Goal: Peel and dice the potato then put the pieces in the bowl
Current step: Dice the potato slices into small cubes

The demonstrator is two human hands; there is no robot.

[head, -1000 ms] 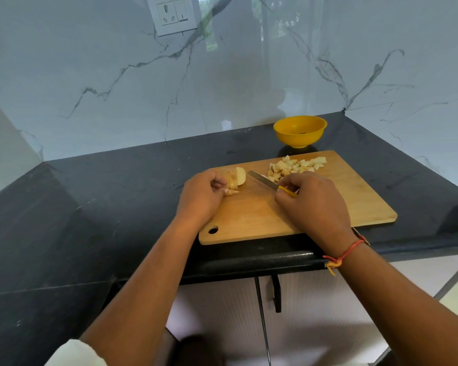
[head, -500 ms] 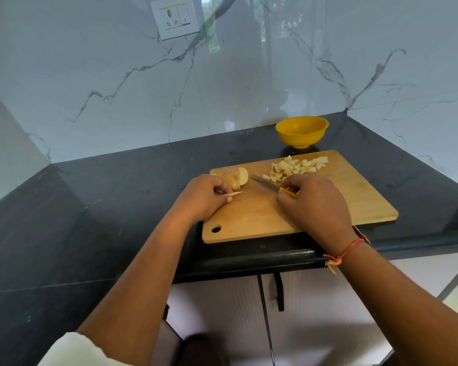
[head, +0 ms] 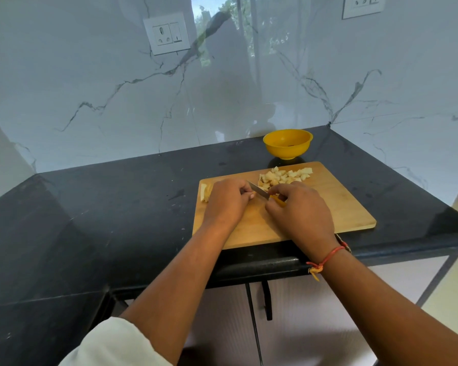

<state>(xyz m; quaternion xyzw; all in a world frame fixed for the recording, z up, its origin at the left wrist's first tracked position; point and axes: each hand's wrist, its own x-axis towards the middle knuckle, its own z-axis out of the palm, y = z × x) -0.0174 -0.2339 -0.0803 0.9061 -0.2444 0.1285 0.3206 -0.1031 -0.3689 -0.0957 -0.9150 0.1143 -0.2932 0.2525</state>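
Since the earlier frames our left hand (head: 226, 200) had slid right along the board until its fingertips came up against the knife, leaving the uncut potato behind on its far-left side.

Nearest us, both hands sat on the rectangular wooden chopping board (head: 336, 210), which lay on the black stone worktop (head: 103, 207). Our right hand (head: 299, 212), with a red thread bracelet (head: 328, 257) at the wrist, was clenched around the yellow-handled knife (head: 265, 195), its blade angled away and to the left, towards the left fingertips. The left hand's fingers were curled down onto the board; we could not tell whether they pinned a piece beneath them.

Just beyond the left knuckles, at the board's left edge, lay the pale, peeled potato chunk (head: 205, 192), its long axis running roughly away from us. It sat on the far side of the left hand from the blade, so we judged the left hand would have to fetch it.

Farther right, the heap of pale diced potato pieces (head: 286, 175) sat near the board's far edge, and just beyond it stood the round yellow plastic bowl (head: 287, 150), with no dice visible inside.
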